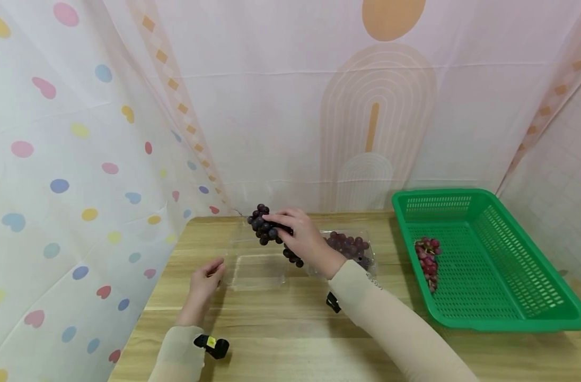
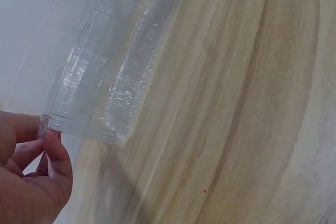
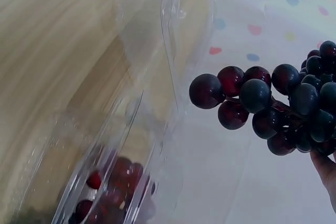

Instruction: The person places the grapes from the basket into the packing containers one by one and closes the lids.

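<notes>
Nearest, at the bottom of the head view, are two pale sleeves [image 1: 395, 323], with a small black device [image 1: 213, 346] by the left cuff and another [image 1: 333, 302] by the right. The wooden table [image 1: 290, 339] spreads beneath them. The left hand [image 1: 207, 281] pinches the rim of a clear plastic box [image 1: 259, 273] between thumb and fingers, at its left side; the box's bottom is bare. Farther out, the right hand [image 1: 302, 236] is clamped on a bunch of dark grapes [image 1: 264, 225], holding it in the air; in the head view the bunch shows against the far side of the box, its lower end hanging to the right. Partly behind the right forearm, a second plastic box [image 1: 371, 257] holds reddish-purple grapes [image 1: 348, 245]. To the right stands a green basket [image 1: 510, 324] with a small red bunch [image 1: 428, 260] lying along its left side. Behind the table hang a pale patterned curtain [image 1: 271, 106] and, at left, a dotted one [image 1: 80, 143].
</notes>
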`<control>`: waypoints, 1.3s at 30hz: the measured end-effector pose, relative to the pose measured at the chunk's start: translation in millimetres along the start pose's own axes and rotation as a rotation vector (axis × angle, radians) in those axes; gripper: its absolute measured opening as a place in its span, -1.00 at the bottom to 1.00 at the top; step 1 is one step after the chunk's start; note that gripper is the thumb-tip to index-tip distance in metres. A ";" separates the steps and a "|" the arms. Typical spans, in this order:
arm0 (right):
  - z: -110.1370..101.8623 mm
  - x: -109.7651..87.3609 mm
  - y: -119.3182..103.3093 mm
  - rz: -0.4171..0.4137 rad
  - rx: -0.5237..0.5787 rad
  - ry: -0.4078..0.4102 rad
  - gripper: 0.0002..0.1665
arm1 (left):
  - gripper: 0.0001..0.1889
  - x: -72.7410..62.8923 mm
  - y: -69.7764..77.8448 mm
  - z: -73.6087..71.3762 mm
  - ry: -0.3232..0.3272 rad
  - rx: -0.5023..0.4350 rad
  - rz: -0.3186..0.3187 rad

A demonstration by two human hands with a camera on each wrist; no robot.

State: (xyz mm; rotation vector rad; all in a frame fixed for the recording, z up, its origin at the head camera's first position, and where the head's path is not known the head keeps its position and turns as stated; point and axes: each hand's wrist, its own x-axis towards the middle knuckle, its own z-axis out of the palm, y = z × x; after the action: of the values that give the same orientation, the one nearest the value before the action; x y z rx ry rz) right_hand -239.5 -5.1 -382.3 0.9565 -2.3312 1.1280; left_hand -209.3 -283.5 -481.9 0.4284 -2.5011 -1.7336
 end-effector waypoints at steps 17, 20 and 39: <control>46.8 11.2 -7.8 -0.090 -0.090 -0.026 -0.58 | -0.60 1.6 -3.8 0.2 0.017 -0.066 -0.017; 52.7 9.7 -7.4 -0.075 -0.100 -0.038 -0.57 | -0.60 2.2 -4.0 0.0 0.021 -0.070 -0.016; 78.2 -6.8 8.6 -0.022 -0.300 -0.255 -0.54 | -0.60 0.7 -3.3 0.6 0.027 -0.066 -0.012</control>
State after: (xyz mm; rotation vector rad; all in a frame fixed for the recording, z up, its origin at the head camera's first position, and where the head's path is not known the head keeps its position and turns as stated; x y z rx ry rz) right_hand -244.2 -60.5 -438.3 1.0582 -2.5866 0.6500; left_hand -209.6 -284.3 -485.2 0.4590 -2.4204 -1.7963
